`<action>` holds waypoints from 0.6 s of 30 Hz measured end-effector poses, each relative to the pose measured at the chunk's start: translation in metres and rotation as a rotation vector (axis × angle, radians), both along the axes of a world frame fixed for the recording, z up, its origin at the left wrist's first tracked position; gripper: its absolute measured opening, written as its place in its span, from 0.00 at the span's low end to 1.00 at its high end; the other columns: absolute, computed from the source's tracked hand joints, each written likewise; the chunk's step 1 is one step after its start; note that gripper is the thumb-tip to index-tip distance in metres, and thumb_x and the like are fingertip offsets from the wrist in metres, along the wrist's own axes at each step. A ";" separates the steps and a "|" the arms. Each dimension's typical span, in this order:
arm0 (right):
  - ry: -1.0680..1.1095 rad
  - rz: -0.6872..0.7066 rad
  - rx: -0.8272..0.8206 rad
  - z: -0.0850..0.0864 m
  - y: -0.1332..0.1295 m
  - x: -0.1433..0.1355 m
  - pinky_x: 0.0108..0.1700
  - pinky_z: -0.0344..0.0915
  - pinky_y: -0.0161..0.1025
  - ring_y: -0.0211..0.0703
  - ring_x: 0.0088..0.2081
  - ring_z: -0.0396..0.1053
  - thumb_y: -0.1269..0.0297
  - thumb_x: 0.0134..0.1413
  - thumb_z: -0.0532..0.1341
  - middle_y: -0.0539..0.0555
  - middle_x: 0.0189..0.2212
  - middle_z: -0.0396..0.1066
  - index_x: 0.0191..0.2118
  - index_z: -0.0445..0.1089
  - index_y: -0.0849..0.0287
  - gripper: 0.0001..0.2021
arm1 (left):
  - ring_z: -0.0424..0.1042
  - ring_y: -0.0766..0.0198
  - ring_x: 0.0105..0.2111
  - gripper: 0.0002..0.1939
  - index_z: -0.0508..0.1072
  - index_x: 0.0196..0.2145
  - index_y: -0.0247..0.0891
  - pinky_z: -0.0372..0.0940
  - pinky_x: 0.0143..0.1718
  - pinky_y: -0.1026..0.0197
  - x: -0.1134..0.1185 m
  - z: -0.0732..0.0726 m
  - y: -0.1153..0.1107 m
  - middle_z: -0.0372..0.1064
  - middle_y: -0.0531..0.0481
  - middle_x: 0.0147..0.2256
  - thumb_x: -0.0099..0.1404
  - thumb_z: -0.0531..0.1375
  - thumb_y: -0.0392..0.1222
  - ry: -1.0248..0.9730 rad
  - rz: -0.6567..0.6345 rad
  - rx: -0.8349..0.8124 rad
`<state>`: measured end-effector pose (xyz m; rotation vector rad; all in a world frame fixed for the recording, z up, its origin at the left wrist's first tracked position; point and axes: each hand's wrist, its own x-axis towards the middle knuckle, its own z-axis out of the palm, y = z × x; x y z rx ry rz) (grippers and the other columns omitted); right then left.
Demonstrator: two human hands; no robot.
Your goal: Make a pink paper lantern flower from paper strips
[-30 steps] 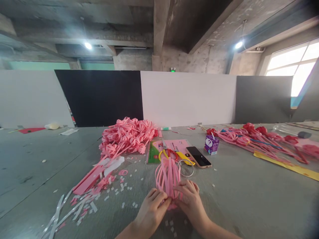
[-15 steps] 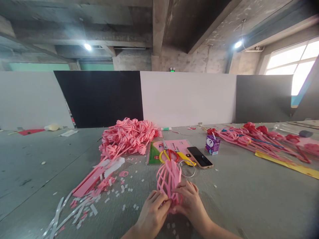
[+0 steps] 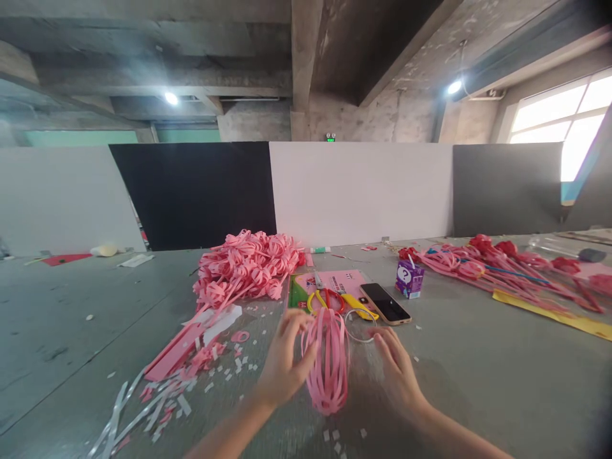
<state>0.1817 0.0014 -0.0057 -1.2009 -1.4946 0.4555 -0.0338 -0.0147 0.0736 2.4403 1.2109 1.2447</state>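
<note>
Shaping, it appears: the pink cage (image 3: 327, 366), set on the worktop (image 3: 471, 376), is flanked on 2 sides!
Left hand (image 3: 283, 359) spread at its left edge, contact unclear; right hand (image 3: 399, 366) held clear, fingers parted. A light touch seems called for.

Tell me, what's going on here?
Someone is working barehanded at an oval cage of pink, paper-like strips on a gray tabletop. The left hand, open, is at its left edge, contact unclear; the right hand, also open, is apart from it. Farther back, to the left, lies a heap of bunched pink strips.
</note>
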 end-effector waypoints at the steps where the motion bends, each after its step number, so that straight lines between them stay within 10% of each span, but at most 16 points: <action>1: 0.002 -0.019 -0.015 -0.003 0.004 0.003 0.46 0.55 0.42 0.45 0.42 0.61 0.55 0.56 0.45 0.54 0.36 0.65 0.35 0.65 0.56 0.15 | 0.61 0.61 0.40 0.12 0.56 0.42 0.37 0.59 0.43 0.58 0.002 0.009 0.012 0.57 0.45 0.41 0.59 0.49 0.34 0.074 0.065 -0.006; 9: -0.061 -0.028 -0.071 -0.012 0.011 0.004 0.44 0.57 0.41 0.45 0.40 0.62 0.54 0.53 0.48 0.53 0.34 0.66 0.33 0.65 0.56 0.14 | 0.64 0.56 0.44 0.21 0.63 0.43 0.33 0.60 0.44 0.55 0.043 0.012 0.105 0.63 0.43 0.43 0.53 0.61 0.42 0.694 0.041 -0.210; 18: -0.066 -0.005 -0.088 -0.012 0.014 0.004 0.41 0.59 0.38 0.43 0.38 0.64 0.57 0.53 0.50 0.53 0.33 0.66 0.34 0.65 0.57 0.12 | 0.67 0.61 0.38 0.12 0.65 0.42 0.35 0.63 0.39 0.53 0.054 0.019 0.125 0.64 0.46 0.42 0.62 0.53 0.41 0.822 0.186 -0.187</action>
